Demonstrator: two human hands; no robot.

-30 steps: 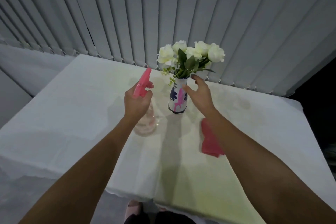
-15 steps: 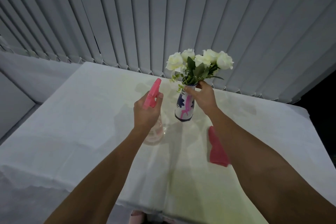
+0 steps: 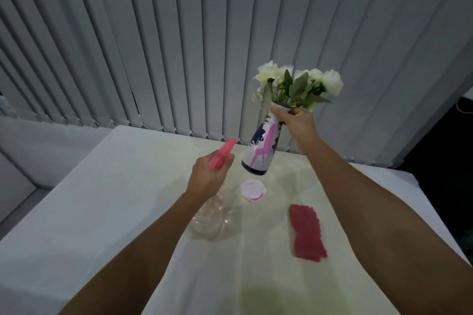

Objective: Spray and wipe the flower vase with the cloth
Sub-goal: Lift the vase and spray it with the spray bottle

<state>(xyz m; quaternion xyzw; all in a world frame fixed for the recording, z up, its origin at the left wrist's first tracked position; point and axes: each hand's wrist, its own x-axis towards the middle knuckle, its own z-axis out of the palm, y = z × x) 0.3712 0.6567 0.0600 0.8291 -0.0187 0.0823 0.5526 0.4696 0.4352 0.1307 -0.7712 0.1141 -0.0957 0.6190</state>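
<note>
My right hand (image 3: 298,124) grips the neck of the flower vase (image 3: 261,149), a white vase with blue and pink marks holding white roses (image 3: 298,82). The vase hangs tilted above the table, its base toward the sprayer. My left hand (image 3: 206,178) is closed around the pink spray head (image 3: 221,153) of a clear spray bottle (image 3: 211,220), whose nozzle points at the vase's lower part. A folded red cloth (image 3: 307,233) lies on the table to the right, under my right forearm's line, untouched.
A small white coaster with pink marks (image 3: 253,190) lies on the table where the vase stood. The table (image 3: 115,212) wears a white cloth. Grey vertical blinds (image 3: 179,46) hang right behind its far edge. A dark gap opens at the right.
My right hand closed on the vase's neck and lifted it off the table, tilting it; the coaster underneath came into sight. My left hand kept its hold on the spray bottle.
</note>
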